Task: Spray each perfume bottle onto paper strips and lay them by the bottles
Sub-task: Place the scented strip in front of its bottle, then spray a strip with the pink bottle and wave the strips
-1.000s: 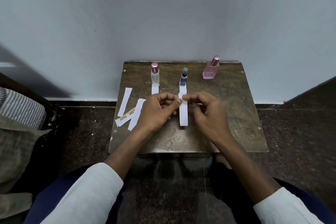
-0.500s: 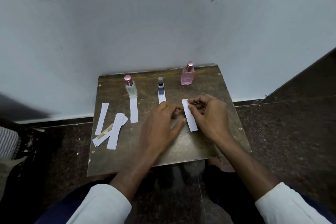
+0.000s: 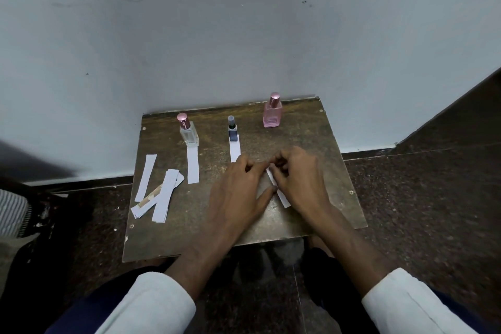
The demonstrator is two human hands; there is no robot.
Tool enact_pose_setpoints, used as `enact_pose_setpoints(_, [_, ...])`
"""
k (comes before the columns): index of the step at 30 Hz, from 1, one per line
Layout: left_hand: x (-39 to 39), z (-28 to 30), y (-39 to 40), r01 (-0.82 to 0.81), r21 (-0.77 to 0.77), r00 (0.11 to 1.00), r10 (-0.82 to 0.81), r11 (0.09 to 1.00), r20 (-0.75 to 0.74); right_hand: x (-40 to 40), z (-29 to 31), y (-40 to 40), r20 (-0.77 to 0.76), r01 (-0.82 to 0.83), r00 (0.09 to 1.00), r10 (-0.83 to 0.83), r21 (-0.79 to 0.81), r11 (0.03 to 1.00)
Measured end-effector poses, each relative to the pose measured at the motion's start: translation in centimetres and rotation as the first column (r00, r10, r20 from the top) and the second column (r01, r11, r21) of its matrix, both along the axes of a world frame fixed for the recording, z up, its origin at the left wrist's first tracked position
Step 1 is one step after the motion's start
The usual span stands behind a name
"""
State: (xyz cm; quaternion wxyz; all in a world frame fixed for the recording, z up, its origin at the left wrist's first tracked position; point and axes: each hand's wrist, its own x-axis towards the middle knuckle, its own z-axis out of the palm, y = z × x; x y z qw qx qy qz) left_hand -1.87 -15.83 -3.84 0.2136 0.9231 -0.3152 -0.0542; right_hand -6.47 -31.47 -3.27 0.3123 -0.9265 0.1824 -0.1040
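Three perfume bottles stand in a row along the far edge of the brown surface (image 3: 320, 171), by the pale wall. At about eleven o'clock from the middle of the surface is the clear bottle (image 3: 189, 134) with a rosy cap; its glass looks see-through and what fills it cannot be told. At twelve o'clock stands the small dark blue bottle (image 3: 232, 133) with a dark cap, and at one o'clock the pink bottle (image 3: 272, 114) with a pink cap, its body tinted throughout. A white paper strip (image 3: 193, 164) lies flat on the near side of the clear bottle, its far end touching the base. A second strip (image 3: 234, 150) lies likewise at the blue bottle's base, its near end hidden under the left hand (image 3: 238, 192). No strip lies at the pink bottle. The left hand and the right hand (image 3: 301, 179) meet near the middle of the surface, over a third strip (image 3: 282, 198), which runs slantwise between them. The right grip is pinched narrow on the strip's far end; the left grip is curled, thumb stretched toward the strip, but whether it holds the paper I cannot tell. At nine o'clock lies a loose heap of spare strips (image 3: 162, 195), one apart, the others crossing. White sleeves cover both forearms at six o'clock.
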Motion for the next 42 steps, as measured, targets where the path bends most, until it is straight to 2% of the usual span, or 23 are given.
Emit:
enact_pose_setpoints(9, [0.1, 0.1, 0.1, 0.009, 0.038, 1.000, -0.009, 0.999, 0.002, 0.5, -0.5, -0.5, -0.055, 0.031, 0.998, -0.026, 0.077, 0.997])
enact_pose_setpoints(20, [0.7, 0.1, 0.5, 0.006, 0.062, 1.000, -0.006, 0.998, 0.002, 1.6, 0.3, -1.0, -0.076, 0.037, 0.997, -0.034, 0.037, 0.999])
enact_pose_setpoints(25, [1.5, 0.6, 0.7, 0.002, -0.046, 1.000, -0.003, 0.999, -0.027, 2.2, 2.0, -1.1, 0.168, 0.210, 0.959, -0.229, 0.126, 0.970])
enact_pose_setpoints(27, [1.9, 0.9, 0.6, -0.026, -0.076, 1.000, 0.025, 0.997, -0.020, 2.7, 2.4, -1.5, 0.213, 0.244, 0.938, -0.274, 0.155, 0.957])
enact_pose_setpoints(32, [1.8, 1.7, 0.4, -0.047, -0.180, 0.998, 0.041, 0.983, -0.037, 4.7, 2.7, -2.2, 0.167, 0.181, 0.966, -0.198, 0.116, 0.977])
enact_pose_setpoints(38, [2.0, 1.6, 0.2, -0.040, -0.261, 0.997, 0.022, 0.965, -0.071, 6.9, 1.9, -2.3, 0.085, 0.163, 0.979, -0.184, 0.210, 0.964])
enact_pose_setpoints(42, [2.3, 1.1, 0.3, -0.047, -0.266, 0.995, 0.021, 0.963, -0.099, 7.3, 2.2, -2.7, 0.097, 0.141, 0.981, -0.166, 0.224, 0.964])
